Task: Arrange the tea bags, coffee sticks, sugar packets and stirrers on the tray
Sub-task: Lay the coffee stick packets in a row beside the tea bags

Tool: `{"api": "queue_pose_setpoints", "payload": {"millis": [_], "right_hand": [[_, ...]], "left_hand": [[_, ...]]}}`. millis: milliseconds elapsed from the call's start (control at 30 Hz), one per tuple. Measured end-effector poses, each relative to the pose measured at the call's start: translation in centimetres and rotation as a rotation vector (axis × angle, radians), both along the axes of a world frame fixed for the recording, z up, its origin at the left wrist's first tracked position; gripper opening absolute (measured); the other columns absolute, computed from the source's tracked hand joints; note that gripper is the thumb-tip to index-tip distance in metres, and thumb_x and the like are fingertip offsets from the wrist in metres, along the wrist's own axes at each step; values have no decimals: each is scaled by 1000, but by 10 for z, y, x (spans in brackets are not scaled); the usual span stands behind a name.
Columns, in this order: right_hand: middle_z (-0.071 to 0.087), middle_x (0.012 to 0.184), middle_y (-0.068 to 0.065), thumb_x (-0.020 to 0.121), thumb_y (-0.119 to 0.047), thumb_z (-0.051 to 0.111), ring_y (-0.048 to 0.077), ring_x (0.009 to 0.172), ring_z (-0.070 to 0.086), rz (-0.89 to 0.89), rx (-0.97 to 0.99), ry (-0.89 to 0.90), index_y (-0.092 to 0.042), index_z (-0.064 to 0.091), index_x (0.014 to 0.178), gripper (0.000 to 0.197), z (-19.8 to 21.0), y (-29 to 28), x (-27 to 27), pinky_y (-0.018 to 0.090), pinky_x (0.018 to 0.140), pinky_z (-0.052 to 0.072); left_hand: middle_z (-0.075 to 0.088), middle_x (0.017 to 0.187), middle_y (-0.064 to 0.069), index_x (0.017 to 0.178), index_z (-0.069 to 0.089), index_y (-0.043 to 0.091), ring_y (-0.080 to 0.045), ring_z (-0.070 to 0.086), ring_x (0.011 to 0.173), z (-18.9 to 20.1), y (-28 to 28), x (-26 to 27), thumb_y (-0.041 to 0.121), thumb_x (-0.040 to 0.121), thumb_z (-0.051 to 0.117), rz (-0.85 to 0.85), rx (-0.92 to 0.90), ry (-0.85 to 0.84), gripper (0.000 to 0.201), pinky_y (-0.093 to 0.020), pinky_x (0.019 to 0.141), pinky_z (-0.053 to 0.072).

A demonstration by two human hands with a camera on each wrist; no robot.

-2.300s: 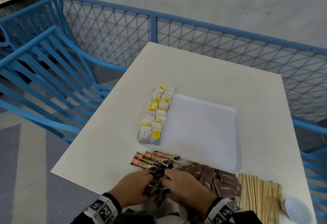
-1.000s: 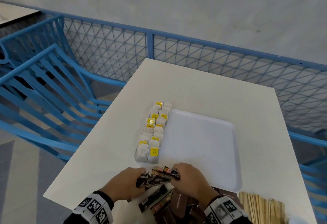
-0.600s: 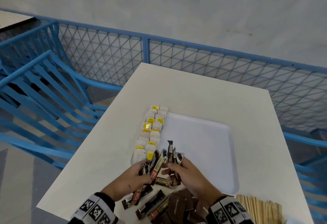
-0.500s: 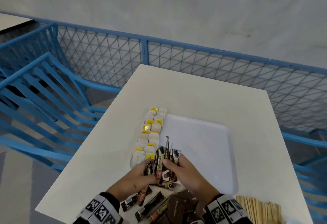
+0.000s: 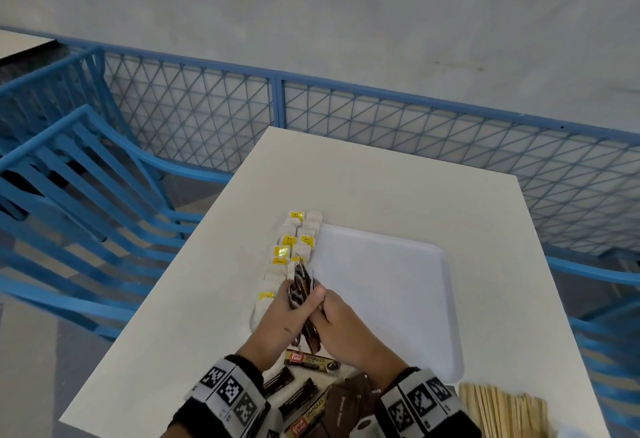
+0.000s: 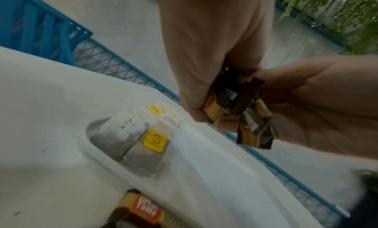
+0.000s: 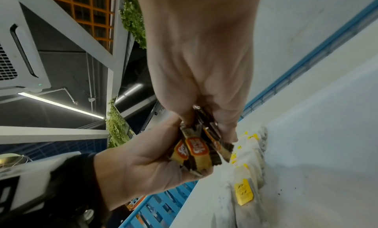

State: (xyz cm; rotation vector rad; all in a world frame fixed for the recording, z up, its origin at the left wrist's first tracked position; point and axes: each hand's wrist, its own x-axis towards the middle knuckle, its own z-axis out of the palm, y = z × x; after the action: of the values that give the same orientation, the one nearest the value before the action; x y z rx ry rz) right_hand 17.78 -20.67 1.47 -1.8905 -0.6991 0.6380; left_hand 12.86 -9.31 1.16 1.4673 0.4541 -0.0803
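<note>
Both hands hold one bundle of brown-and-orange coffee sticks (image 5: pixel 302 282) upright above the near left corner of the white tray (image 5: pixel 388 299). My left hand (image 5: pixel 288 304) grips it from the left and my right hand (image 5: pixel 325 303) from the right. The left wrist view shows the bundle (image 6: pixel 239 105) pinched between my left hand (image 6: pixel 206 56) and my right hand (image 6: pixel 319 102). Seen from the right wrist, the sticks (image 7: pixel 196 149) poke out below my right hand (image 7: pixel 200 73). Tea bags (image 5: pixel 297 240) with yellow tags lie in two columns along the tray's left side.
Loose coffee sticks (image 5: pixel 308 360) lie on the white table (image 5: pixel 214 299) just before the tray. Brown sugar packets (image 5: pixel 349 403) sit near my right wrist and wooden stirrers (image 5: pixel 502 410) at the near right. Blue chairs (image 5: pixel 86 195) and a blue mesh railing (image 5: pixel 415 133) surround the table.
My hands gathered coffee sticks from the table's near edge, lifted them, stood them upright as a tight bundle and carried them forward over the tray's near left corner.
</note>
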Motion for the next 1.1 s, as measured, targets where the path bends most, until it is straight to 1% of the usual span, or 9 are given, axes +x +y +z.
{"api": "queue_pose_setpoints", "payload": {"millis": [100,200,300,433,500,667,833,967,1100], "right_hand": [[52,128,-6,98,-11,34,6,118,50,32,98,136,-27,34,138,43,4,4,2,24,102,41],[35,139,-21,96,-1,34,-9,131,31,81,93,190,-44,18,135,60,11,3,4,11,109,27],[25,125,-37,96,1,35,-25,119,25,110,96,292,-52,8,121,64,15,-1,6,-6,92,26],[45,133,-17,98,-18,42,-1,124,43,105,188,506,-32,25,142,49,10,-10,4,21,104,38],[54,123,0,99,-17,40,11,111,53,50,223,610,-18,39,136,37,8,-12,4,27,95,45],[62,102,2,97,-13,41,17,94,64,-163,356,801,-23,52,116,24,6,-18,7,33,81,55],[54,82,2,95,-15,45,18,82,65,-231,441,791,-27,49,125,33,3,-27,10,40,76,56],[65,82,4,84,-19,55,17,83,60,-395,553,655,-16,58,110,26,-3,-30,17,26,67,48],[70,90,10,59,-33,84,18,81,65,-490,670,681,-12,59,93,47,-8,-31,22,22,65,51]], "left_hand": [[67,87,-8,109,53,9,-12,67,65,6,2,6,42,80,66,-2,-66,-12,47,-21,56,51],[66,75,-7,108,55,3,-12,63,52,11,2,7,28,87,61,10,-195,-7,32,-20,44,46],[72,86,-11,108,62,7,-18,70,71,9,1,7,27,88,59,43,-274,-7,28,-24,51,51],[73,97,-14,108,67,7,-28,70,92,7,2,7,30,84,62,155,-267,-5,33,-34,71,54],[72,96,-18,105,68,5,-31,70,87,7,5,6,29,87,60,205,-276,8,31,-38,72,54],[73,95,-17,98,69,-1,-27,70,89,6,14,5,20,80,65,255,-334,7,28,-41,84,54],[63,76,-14,91,60,-7,-14,63,64,3,15,3,0,87,59,218,-289,-68,9,-20,60,52],[68,67,2,96,59,2,-11,63,61,7,7,1,-3,82,65,141,-240,-89,16,-17,51,48],[73,85,-7,104,62,0,-18,67,81,3,-1,-2,3,74,72,162,-239,-46,31,-25,70,53]]}}
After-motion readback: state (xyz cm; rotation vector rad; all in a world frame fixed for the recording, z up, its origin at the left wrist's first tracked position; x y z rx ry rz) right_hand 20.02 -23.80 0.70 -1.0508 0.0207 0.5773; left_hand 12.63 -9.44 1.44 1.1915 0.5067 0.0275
